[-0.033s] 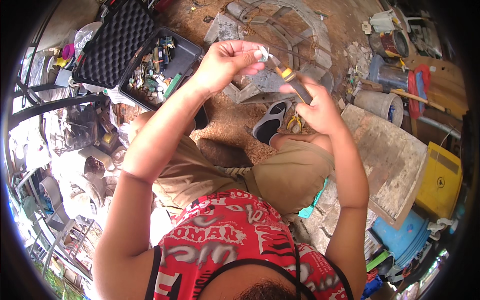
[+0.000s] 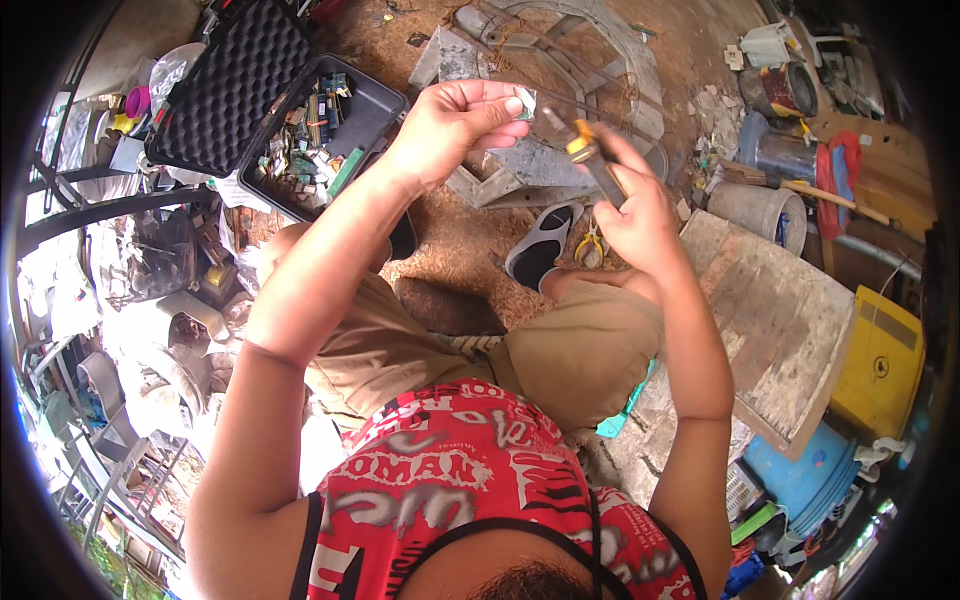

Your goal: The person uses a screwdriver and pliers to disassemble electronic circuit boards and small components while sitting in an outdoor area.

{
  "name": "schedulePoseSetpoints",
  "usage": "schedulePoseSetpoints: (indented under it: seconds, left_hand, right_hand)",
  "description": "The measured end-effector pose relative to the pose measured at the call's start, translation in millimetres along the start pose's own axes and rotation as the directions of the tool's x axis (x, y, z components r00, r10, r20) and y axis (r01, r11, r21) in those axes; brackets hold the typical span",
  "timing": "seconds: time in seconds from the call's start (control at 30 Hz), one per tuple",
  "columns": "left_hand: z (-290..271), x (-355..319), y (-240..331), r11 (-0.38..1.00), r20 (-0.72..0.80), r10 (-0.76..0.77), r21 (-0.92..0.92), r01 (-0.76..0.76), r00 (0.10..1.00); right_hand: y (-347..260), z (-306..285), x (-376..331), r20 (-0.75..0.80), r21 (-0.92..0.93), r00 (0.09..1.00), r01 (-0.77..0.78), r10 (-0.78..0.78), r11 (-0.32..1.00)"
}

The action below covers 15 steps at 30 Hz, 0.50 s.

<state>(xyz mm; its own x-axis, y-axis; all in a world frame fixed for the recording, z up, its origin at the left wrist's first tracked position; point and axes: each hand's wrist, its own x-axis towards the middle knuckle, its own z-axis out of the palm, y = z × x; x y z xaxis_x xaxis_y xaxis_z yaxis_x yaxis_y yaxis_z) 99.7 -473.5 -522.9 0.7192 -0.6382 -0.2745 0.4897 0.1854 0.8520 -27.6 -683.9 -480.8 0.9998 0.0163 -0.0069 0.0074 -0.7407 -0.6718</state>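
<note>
My left hand (image 2: 466, 118) is raised above the ground, pinching a small flat pale-green piece (image 2: 525, 103) between thumb and fingers. Across from it, my right hand (image 2: 632, 205) grips yellow-and-black pliers (image 2: 598, 170), their metal tip pointing toward the piece. A gap separates the tip from the piece. Motion blurs the pliers' head and my fingers a little, and my palm hides part of the handles.
To the left, an open black case (image 2: 388, 100) holds small boards and scraps. A round grey metal frame (image 2: 640, 95) lies ahead. Yellow-handled pliers (image 2: 590, 250) rest by my shoe (image 2: 540, 240). On the right are a wooden board (image 2: 770, 320), a yellow case (image 2: 880, 365) and buckets (image 2: 760, 212).
The pliers' tip has come away from the small piece as my right hand shifted slightly right. My left hand stays nearly in place, still holding the piece.
</note>
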Motion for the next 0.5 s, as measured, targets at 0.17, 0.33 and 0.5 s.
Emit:
schedulePoseSetpoints:
  seconds: [0.17,0.33,0.5]
  left_hand:
    - [-3,3,-4,0.996,-0.039,-0.014,-0.092,0.010,0.999]
    - [0,1,-8,0.999,-0.039,0.028,-0.026,-0.030,0.999]
    - [4,-4,-8,0.994,-0.008,0.044,0.097,-0.043,0.999]
  right_hand:
    - [-8,5,-3,-0.123,-0.514,0.977,0.088,-0.175,0.853]
    - [-11,12,6,-0.137,-0.555,0.970,0.095,-0.203,0.826]
    - [2,18,3,-0.179,-0.593,0.957,0.081,-0.229,0.801]
